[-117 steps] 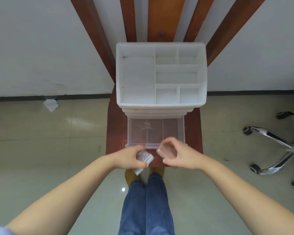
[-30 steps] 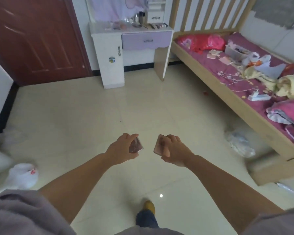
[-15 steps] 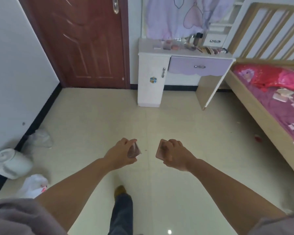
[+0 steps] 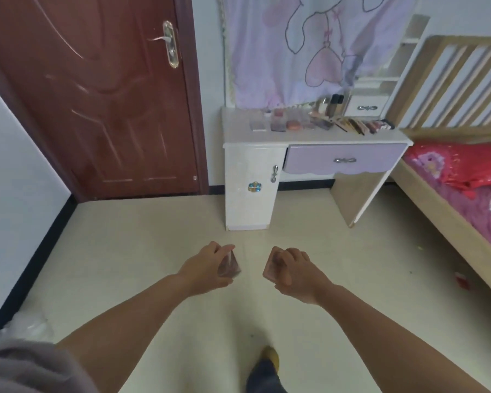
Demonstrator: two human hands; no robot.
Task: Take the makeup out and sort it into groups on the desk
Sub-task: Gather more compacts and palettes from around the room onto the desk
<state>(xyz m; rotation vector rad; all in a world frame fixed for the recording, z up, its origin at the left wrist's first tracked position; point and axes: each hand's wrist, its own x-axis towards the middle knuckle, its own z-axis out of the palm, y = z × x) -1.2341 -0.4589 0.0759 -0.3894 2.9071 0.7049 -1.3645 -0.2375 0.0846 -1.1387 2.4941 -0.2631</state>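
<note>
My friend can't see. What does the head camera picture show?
Two hands, left hand and right hand, each hold a small makeup case above a pale floor. Ahead stands a white desk with makeup laid out, between a brown door and a bed.

Two hands are in view, the left hand (image 4: 207,268) and the right hand (image 4: 294,272), and each grips one small flat makeup case: a reddish-brown case (image 4: 229,265) in the left, a pink case (image 4: 275,266) in the right. That makes two cases carried.

One white desk (image 4: 250,191) stands far ahead, with one purple drawer (image 4: 342,160) and one cabinet door. On its top lies a row of makeup (image 4: 318,123): about five flat compacts at the left, two or three upright bottles behind, and a fan of slim sticks at the right, too blurred to count.

One brown door (image 4: 97,95) stands at far left, and one bed (image 4: 451,194) at right.
</note>
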